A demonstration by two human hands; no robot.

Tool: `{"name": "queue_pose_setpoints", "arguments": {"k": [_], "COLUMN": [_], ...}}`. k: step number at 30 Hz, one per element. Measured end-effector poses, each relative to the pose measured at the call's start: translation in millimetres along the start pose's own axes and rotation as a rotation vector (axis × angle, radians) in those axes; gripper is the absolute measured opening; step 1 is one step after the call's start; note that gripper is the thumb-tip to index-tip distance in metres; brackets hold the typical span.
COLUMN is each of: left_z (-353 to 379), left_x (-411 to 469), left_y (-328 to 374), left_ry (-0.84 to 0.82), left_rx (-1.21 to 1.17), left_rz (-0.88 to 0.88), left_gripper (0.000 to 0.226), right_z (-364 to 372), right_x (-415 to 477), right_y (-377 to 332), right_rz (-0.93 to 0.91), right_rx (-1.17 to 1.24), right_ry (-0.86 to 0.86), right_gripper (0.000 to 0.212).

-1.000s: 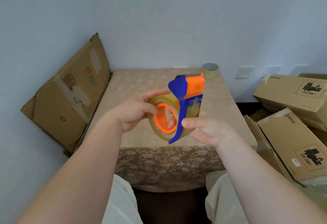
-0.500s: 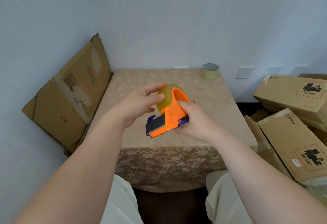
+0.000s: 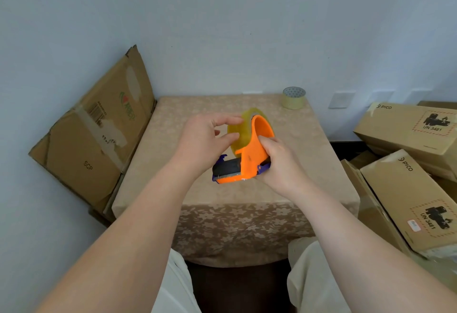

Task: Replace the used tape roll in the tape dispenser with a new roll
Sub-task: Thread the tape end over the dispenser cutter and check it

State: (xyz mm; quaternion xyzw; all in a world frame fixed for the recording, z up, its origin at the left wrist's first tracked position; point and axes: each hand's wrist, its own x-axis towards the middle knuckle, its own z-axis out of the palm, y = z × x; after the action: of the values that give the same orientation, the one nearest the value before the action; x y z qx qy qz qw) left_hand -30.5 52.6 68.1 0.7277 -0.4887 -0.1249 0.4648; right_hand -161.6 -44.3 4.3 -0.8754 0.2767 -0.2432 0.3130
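Above the middle of the small bench [image 3: 197,203] draped in a beige flower-patterned cloth, both hands hold an orange and blue plastic tape dispenser [image 3: 247,161] in the air. The right hand [image 3: 280,164] grips the dispenser's orange side plate from the right, its fingers [image 3: 268,140] wrapped firmly around the curved edge. A yellowish clear roll of tape [image 3: 238,130] sits in the dispenser, showing to the left of the orange plate. The left hand [image 3: 205,144] reaches in from the left; its fingers are slightly spread, thumb and forefinger tips touching the face of the roll, but whether they pinch it cannot be told. The dispenser's dark cutter end points toward the person, low and left. At the far right corner of the bench stands a second pale tape roll [image 3: 293,97], well apart from the hands. A flattened brown cardboard box [image 3: 94,134] leans against the wall at left, and brown printed cartons [image 3: 405,134] are stacked at right.
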Motion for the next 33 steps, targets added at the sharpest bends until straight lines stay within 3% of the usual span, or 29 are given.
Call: {"name": "queue_pose_setpoints", "arguments": {"k": [5,33], "left_z": [0,0], "left_x": [0,-1], "left_y": [6,13], "left_ry": [0.014,0.11], "left_rx": [0.049,0.25], "left_rz": [-0.003,0.042], "left_gripper": [0.018,0.025], "right_z": [-2,1], "right_x": [0,-2], "right_y": [-3,-4], "right_rz": [-0.002,-0.088], "right_rx": [-0.045,-0.211], "right_ry": [0.008,0.063], "right_gripper": [0.029,0.031]}}
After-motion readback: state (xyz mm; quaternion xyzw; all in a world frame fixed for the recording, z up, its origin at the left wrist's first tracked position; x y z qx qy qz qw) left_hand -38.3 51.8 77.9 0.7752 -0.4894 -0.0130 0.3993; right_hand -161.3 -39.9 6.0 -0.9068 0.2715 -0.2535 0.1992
